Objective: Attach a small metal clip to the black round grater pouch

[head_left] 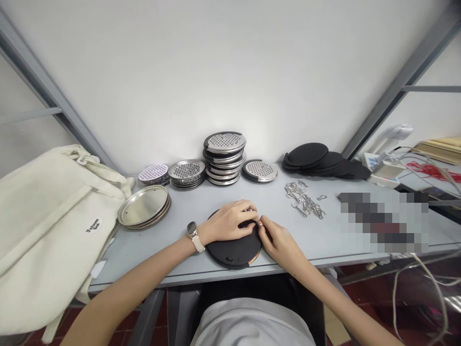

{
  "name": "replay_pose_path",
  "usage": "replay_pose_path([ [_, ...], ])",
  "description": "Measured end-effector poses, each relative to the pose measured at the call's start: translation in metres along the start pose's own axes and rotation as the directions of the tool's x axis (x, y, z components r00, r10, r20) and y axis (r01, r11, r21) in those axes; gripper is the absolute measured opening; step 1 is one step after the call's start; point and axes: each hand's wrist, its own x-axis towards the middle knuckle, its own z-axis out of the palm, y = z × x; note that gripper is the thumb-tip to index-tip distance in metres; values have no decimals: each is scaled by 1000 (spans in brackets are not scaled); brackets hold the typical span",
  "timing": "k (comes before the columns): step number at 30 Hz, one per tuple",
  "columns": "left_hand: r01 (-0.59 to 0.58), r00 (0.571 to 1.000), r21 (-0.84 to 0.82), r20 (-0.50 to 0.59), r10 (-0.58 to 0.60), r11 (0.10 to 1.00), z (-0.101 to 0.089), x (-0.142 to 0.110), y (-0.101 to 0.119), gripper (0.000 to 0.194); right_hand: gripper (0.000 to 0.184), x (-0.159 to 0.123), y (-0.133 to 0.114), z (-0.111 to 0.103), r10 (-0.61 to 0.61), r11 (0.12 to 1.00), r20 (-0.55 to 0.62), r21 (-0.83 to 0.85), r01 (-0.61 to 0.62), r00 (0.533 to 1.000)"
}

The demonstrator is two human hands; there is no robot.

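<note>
A round black disc-shaped case lies on the table in front of me, with a shiny metal rim showing at its lower right edge. My left hand rests across its top, fingers curled and thumb close to the fingertips near the right edge. There my right hand meets it in a pinch. Whatever small piece sits between the fingertips is too hidden to name. Right of the hands, several small silver metal clips lie in a loose heap.
Behind stand a tall stack of perforated metal discs, a single one, shorter stacks and plain metal lids. Black round covers are piled back right. A cream bag fills the left; cables hang at right.
</note>
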Motion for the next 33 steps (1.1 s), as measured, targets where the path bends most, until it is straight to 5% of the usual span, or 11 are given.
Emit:
replay_pose_path([
  [16, -14, 1000, -165, 8, 15, 986, 2, 0, -4, 19, 20, -1, -1, -1, 47, 994, 1, 102, -47, 999],
  [33, -35, 999, -137, 11, 37, 990, 2, 0, -4, 19, 20, -2, 0, 0, 45, 987, -49, 156, -36, 998],
])
